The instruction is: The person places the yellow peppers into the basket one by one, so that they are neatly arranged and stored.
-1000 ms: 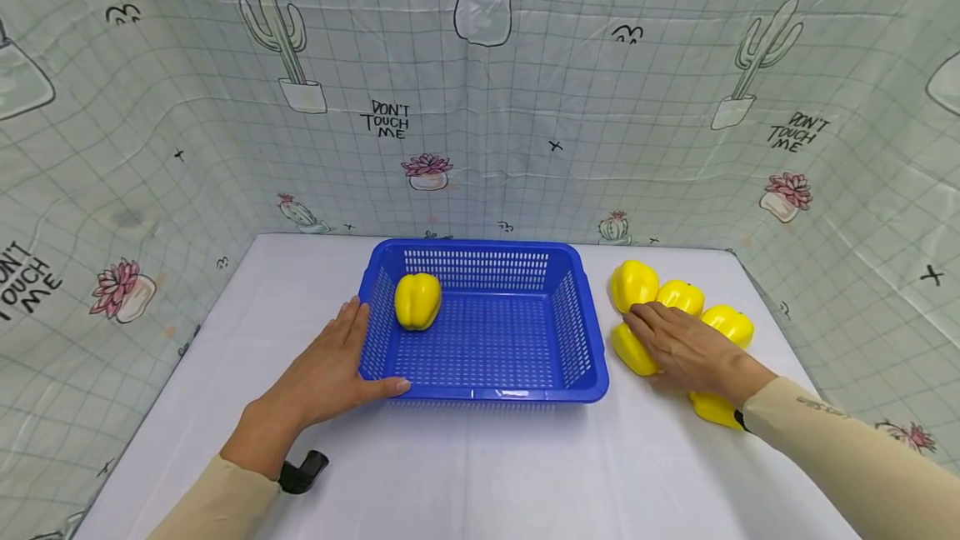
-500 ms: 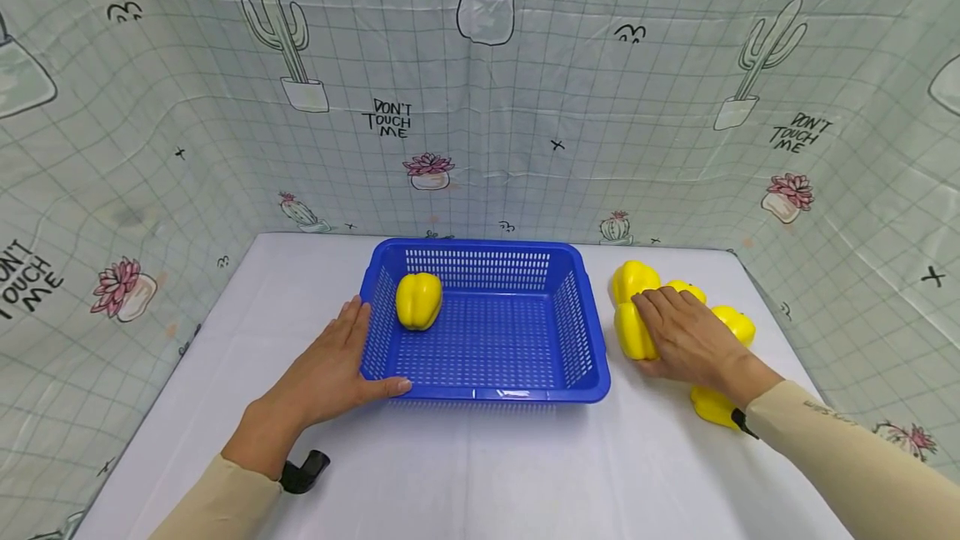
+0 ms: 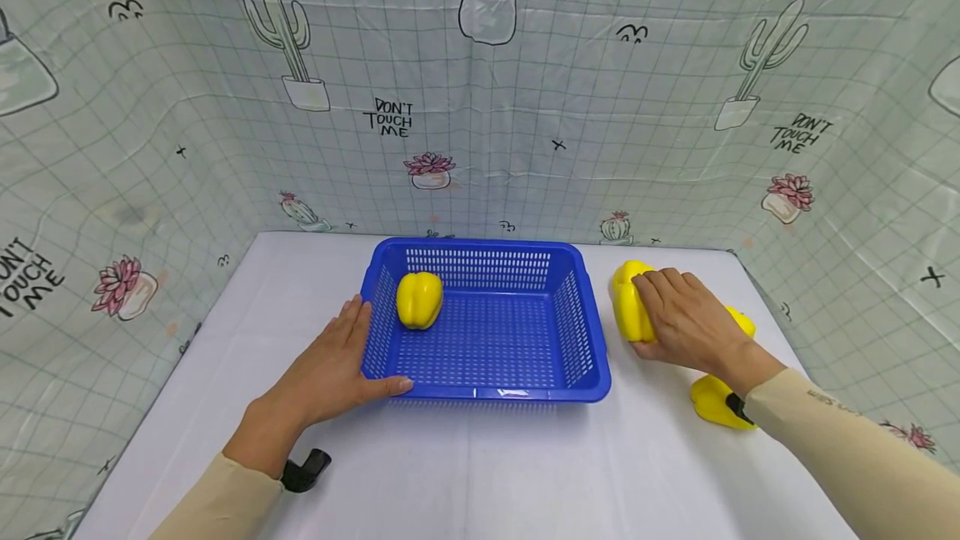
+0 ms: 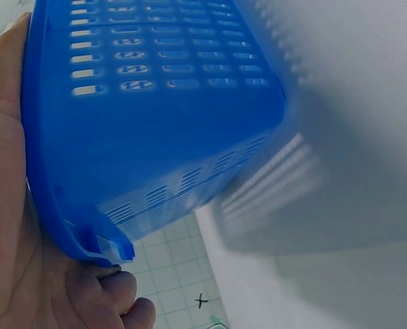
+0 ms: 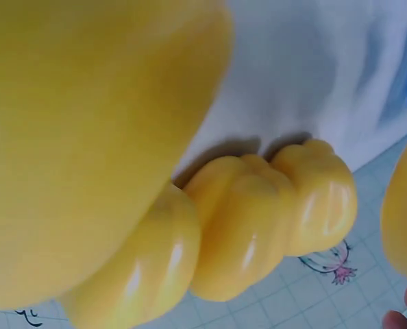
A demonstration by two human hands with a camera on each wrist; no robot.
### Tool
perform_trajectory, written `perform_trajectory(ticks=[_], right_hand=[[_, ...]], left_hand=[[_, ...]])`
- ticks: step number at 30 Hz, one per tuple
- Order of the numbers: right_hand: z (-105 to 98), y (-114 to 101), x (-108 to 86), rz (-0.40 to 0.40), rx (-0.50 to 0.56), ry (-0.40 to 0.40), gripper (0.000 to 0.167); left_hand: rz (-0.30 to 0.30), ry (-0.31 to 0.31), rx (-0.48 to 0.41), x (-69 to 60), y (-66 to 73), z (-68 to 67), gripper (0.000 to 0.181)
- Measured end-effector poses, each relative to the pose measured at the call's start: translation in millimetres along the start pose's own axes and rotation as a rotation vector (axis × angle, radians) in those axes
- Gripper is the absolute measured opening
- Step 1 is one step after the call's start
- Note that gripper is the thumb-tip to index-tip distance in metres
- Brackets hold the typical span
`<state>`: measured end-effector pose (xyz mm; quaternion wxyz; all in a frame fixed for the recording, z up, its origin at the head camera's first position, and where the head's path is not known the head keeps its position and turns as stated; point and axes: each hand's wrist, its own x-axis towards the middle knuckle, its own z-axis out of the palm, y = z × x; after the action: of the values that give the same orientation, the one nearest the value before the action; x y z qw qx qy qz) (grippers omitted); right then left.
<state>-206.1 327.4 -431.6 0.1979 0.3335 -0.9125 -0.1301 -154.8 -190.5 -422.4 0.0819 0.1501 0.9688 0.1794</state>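
L hand [image 3: 318,382], thumb splayed from straight fingers, lies along corner of blue basket [image 3: 540,395], prob. to steady it. R hand [image 3: 690,323] pinches yellow pepper [image 3: 632,315], prob. for sure hold; 2nd pepper [image 3: 419,301] R of L hand, inside.

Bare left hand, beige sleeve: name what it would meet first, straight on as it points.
The left hand would likely meet the blue, rectangular, perforated plastic basket first, at its left rim, which it seems to touch.

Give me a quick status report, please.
Right hand grips glossy yellow bell pepper. Left hand touches blue rectangular plastic basket. Other yellow peppers close by.
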Motion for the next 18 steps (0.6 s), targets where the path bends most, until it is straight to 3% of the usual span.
perform_trajectory(ticks=[11,18], right_hand=[[-6,3,13.3,0.016,0.02,0.031,0.088],[-11,4,22.3,0.03,0.014,0.009,0.089]], left_hand=[[-0.008,-0.007,-0.004,-0.2,-0.8,0.3,0.137],[-0.012,-0.006,0.006,-0.4,0.9,-0.4,0.136]])
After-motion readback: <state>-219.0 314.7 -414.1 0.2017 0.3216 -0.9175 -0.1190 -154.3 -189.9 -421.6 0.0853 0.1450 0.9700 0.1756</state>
